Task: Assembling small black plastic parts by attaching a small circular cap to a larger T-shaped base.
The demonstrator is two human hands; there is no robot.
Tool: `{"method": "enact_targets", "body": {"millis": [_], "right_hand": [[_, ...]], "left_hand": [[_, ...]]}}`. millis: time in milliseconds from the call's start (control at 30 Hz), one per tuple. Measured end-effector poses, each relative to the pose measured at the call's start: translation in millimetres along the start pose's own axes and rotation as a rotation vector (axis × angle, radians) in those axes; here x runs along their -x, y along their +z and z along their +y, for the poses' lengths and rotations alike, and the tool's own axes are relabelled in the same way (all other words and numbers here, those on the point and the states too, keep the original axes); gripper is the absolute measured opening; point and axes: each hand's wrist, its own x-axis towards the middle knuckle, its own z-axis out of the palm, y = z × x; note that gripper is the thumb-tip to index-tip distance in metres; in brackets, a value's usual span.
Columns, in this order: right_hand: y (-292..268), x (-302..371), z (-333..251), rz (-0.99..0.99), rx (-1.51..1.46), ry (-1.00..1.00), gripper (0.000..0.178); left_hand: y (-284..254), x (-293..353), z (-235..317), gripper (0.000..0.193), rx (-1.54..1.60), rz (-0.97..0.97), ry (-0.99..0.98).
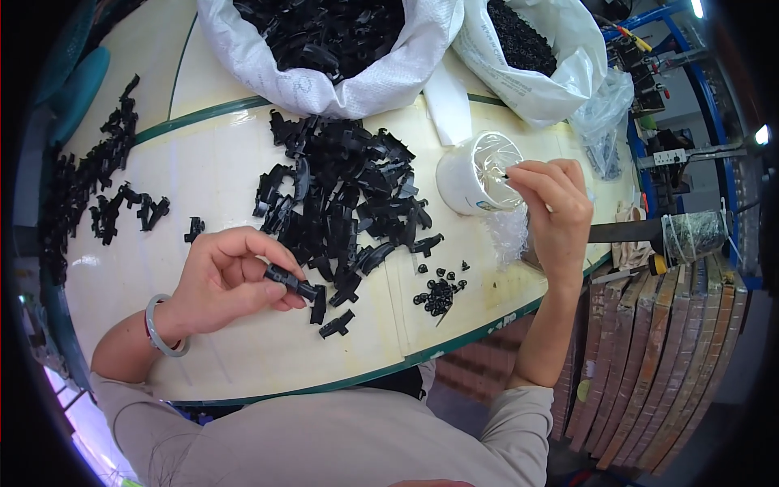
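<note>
My left hand [231, 280] is closed around a black plastic clip-like part [290, 281], held between thumb and fingers just above the table. Close to its fingertips lie two loose parts of the same kind, and a big heap of black plastic parts [337, 187] spreads beyond. My right hand [556, 195] is raised beside a white tub [458, 183] lined with clear plastic. Its thumb and forefinger pinch something small and dark at the tub's opening, too small to name. Below the tub sits a little pile of small black round pieces [439, 297].
At the back stand a white woven sack [324, 97] of black parts and a smaller white bag [560, 89] of tiny black pieces. More black parts [105, 170] line the table's left side. A wrapped dark bar [625, 232] juts in at right, above stacked boards [649, 357].
</note>
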Motion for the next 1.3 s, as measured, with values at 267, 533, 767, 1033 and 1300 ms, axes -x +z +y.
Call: {"method": "enact_targets", "body": {"millis": [267, 533, 767, 1033, 1300], "right_hand": [[-5.2, 26.5, -31.1, 0.023, -0.670, 0.281, 0.018], [15.0, 33.3, -71.7, 0.033, -0.932, 0.331, 0.021], [43.4, 26.6, -125.7, 0.047, -0.910, 0.152, 0.021], [64.0, 29.7, -140.3, 0.047, -0.912, 0.104, 0.020], [64.9, 30.1, -141.9, 0.017, -0.901, 0.102, 0.018]], "left_hand": [[8.1, -5.3, 12.2, 0.033, -0.067, 0.058, -0.127], [3.8, -2.6, 4.2, 0.013, -0.092, 0.079, -0.107], [10.9, -2.7, 0.5, 0.018, 0.106, -0.010, -0.221], [8.6, -0.9, -1.4, 0.026, 0.061, 0.006, -0.150], [8.0, -1.2, -1.9, 0.026, 0.032, 0.006, -0.146]]}}
